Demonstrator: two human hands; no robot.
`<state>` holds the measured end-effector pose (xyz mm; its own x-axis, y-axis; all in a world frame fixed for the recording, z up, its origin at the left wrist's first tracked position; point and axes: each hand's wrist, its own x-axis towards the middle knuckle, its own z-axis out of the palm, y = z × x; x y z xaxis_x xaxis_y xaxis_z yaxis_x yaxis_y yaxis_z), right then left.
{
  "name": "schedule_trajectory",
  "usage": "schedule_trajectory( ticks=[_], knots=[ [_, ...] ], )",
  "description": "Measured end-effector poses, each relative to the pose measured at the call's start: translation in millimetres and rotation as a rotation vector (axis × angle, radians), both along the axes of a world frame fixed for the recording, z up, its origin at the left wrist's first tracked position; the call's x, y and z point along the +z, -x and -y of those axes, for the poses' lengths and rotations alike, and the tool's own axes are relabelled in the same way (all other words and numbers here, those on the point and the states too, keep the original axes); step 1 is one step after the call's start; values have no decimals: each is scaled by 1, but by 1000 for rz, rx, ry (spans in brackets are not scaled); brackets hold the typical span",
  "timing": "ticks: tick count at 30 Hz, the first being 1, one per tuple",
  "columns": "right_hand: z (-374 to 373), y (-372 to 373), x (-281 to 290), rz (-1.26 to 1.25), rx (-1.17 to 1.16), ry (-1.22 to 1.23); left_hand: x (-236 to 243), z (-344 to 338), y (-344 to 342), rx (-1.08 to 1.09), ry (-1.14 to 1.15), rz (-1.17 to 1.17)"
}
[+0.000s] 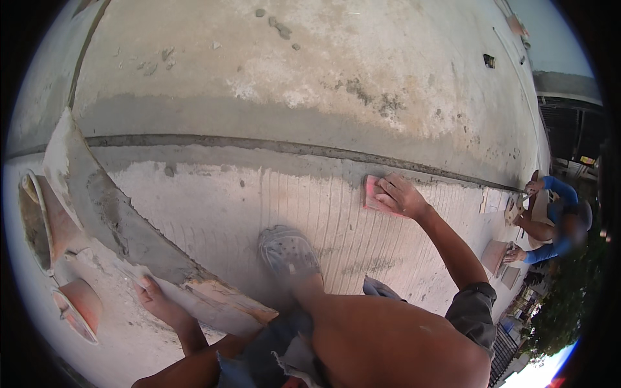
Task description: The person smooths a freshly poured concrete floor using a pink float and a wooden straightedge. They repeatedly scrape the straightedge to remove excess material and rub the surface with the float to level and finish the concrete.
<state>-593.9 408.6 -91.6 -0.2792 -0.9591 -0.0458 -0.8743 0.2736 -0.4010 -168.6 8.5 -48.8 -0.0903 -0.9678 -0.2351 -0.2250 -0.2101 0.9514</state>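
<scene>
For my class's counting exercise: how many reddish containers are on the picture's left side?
2: the larger container near the left edge, and the smaller container below it in the picture, left of the left hand. The grey-smeared board could hide others.

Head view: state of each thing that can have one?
Left hand, closed on board's edge
Right hand, closed on pink block
Pink block, held against pale surface
Board, slanted, smeared with grey mortar
Larger bucket, open, contents unclear
Smaller bucket, open
Clog, worn, dusty
</scene>
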Motion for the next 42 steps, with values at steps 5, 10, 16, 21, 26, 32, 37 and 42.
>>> schedule_trajectory(
  ticks=[5,10,16,21,26,32,37,42],
  knots=[
    [-3,1,8,16,-85,59,2,-4,1,-13,18,1],
    [-3,-3,-3,49,-223,-17,-3,-4,6,19,-26,2],
    [-9,-50,15,481,-644,36,-5,0,-2,37,-5,74],
    [-56,-61,-1,1442,-1245,779,-6,0,1,-80,1,-31],
    [-53,-70,22,1447,-1452,946,6,-7,16,-85,-16,-42],
    [-59,-36,60,804,-987,236,11,-9,13,-76,5,38],
    [-46,-26,51,-116,-477,-131,12,-11,13,-64,0,113],
    [-65,-11,18,-249,-385,-196,3,-6,4,-112,32,-1]
  ],
)
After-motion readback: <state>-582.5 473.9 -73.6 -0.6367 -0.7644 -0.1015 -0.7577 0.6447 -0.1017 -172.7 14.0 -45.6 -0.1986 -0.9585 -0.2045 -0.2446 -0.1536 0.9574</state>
